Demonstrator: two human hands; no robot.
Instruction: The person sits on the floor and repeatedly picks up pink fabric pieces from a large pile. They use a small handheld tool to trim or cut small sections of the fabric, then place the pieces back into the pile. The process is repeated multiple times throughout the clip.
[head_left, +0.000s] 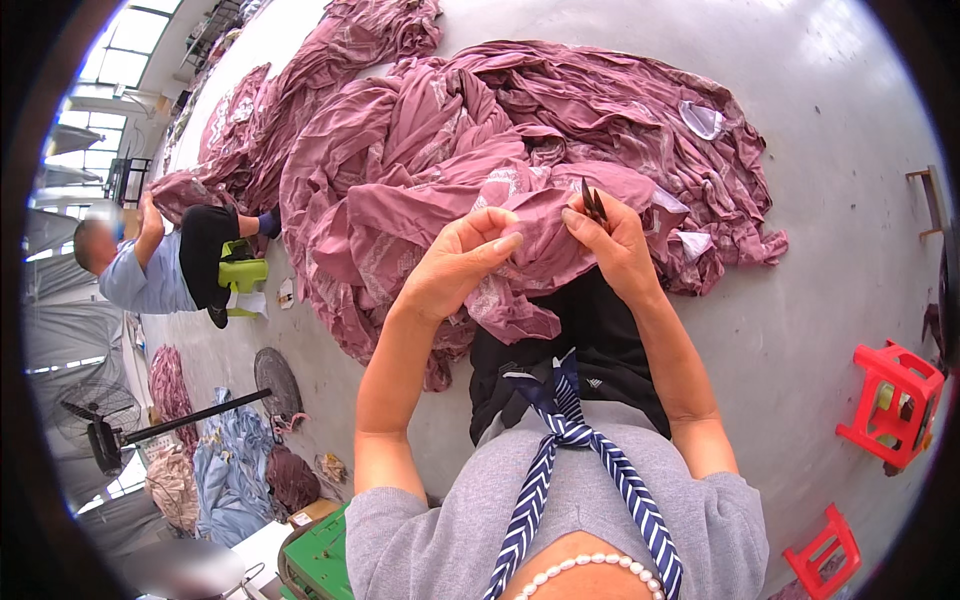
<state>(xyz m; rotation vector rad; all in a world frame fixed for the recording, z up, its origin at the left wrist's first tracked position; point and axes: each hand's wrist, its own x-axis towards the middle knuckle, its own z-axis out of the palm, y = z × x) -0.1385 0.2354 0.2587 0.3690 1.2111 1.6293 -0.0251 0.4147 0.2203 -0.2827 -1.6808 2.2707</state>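
A large heap of dusty-pink patterned fabric (400, 150) lies in front of me and spills over my lap. My left hand (462, 262) pinches an edge of this fabric between thumb and fingers. In my right hand (615, 245) is a small pair of dark thread snips (593, 203), its pointed blades sticking up past the fingers. The right thumb and fingertip also meet at the cloth, which stretches between the two hands; whether they grip it is too small to tell. White patches of cloth show at the heap's right side.
At the left, another person (150, 265) sits by a green stool (242, 270) at the heap's far end. A black pedestal fan (105, 435) and blue cloth (237, 465) are at lower left. Red plastic stools (893, 405) stand at right. A green box (318, 562) is beside me.
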